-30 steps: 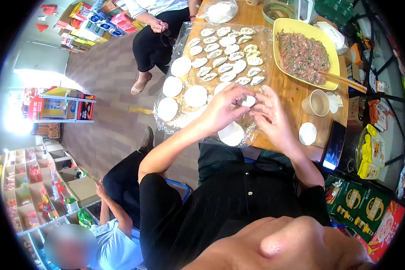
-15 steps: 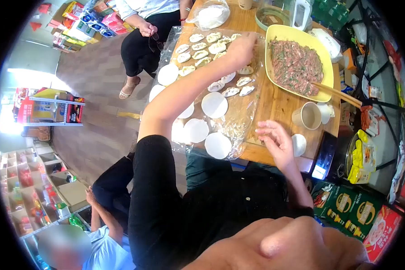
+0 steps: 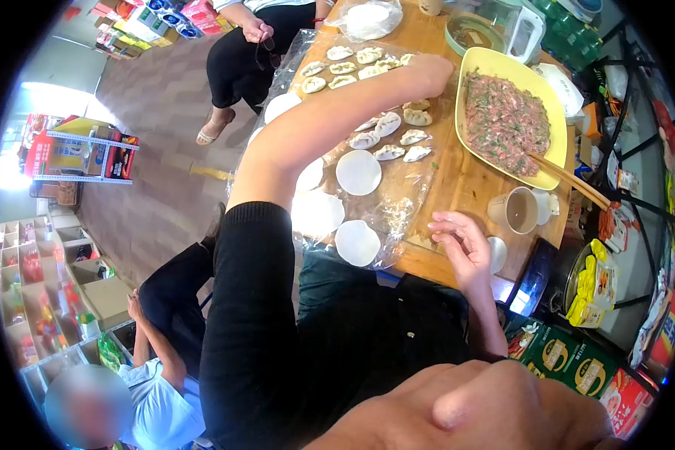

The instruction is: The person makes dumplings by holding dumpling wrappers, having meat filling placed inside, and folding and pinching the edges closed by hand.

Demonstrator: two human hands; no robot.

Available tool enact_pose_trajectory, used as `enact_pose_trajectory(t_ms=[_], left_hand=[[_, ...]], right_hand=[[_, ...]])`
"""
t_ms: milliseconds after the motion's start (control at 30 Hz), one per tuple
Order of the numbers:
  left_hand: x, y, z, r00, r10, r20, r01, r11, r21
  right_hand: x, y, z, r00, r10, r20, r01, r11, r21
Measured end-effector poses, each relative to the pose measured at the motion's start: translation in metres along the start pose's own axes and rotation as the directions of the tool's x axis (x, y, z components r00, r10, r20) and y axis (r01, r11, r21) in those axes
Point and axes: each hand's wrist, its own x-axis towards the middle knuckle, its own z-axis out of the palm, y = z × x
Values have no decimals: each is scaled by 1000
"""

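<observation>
My left hand (image 3: pixel 430 73) reaches across a plastic-covered board to the far rows of dumplings, beside the yellow bowl. Its fingers point away and are hidden, so I cannot tell what they touch. Pleated dumplings (image 3: pixel 388 124) lie in rows on the plastic sheet (image 3: pixel 397 217), some covered by my forearm. Round white wrappers (image 3: pixel 358 172) lie nearer me, several partly under my arm. My right hand (image 3: pixel 463 246) hovers over the near table edge, fingers loosely bent, thumb apart, nothing visible in it. Just beside it is a small white round piece (image 3: pixel 496 255).
A yellow bowl (image 3: pixel 466 112) holds minced filling (image 3: pixel 506 120) with chopsticks (image 3: pixel 570 180) resting in it. A paper cup (image 3: pixel 513 210) stands near my right hand. Bagged wrappers (image 3: pixel 367 16) and a clear pitcher (image 3: pixel 529 34) are at the back. Two other people sit to the left.
The view has shifted slightly, so the table sits a little lower and to the right. My left hand stays near the far dumplings; my right hand keeps its pose.
</observation>
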Motion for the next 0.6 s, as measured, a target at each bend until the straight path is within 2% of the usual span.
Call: enact_pose_trajectory(t_ms=[67, 267, 333, 367, 467, 500, 533, 567, 600], left_hand=[[0, -3, 0, 999, 14, -38, -13, 1000, 17], [3, -24, -30, 997, 43, -57, -48, 996, -81], [7, -36, -34, 990, 83, -113, -89, 995, -48], [4, -40, -33, 992, 79, -102, -85, 995, -55], [-9, -54, -36, 980, 0, -198, -27, 991, -134], [-12, -67, -28, 920, 187, -343, -247, 959, -140], [-13, -78, -26, 801, 356, -482, -457, 883, -107], [-37, -64, -50, 999, 11, -52, -21, 982, -187], [-44, -71, -36, 970, 79, -231, -122, 977, -176]], right_hand=[[-2, -2, 0, 1000, 17, 9, -17, 999, -49], [-7, -4, 4, 997, 33, -67, -35, 999, -17], [-6, -9, 7, 997, 42, -72, -43, 999, -13], [-8, -11, 8, 997, 40, -63, -43, 998, -46], [-12, -12, 16, 999, 19, -31, -21, 997, -80], [-14, -12, 20, 1000, 18, -21, -20, 998, -63], [-17, -13, 23, 1000, 13, -10, -13, 999, -47], [-19, -13, 25, 1000, -6, -8, 5, 999, -50], [-23, -12, 28, 1000, -5, 4, 5, 999, -35]])
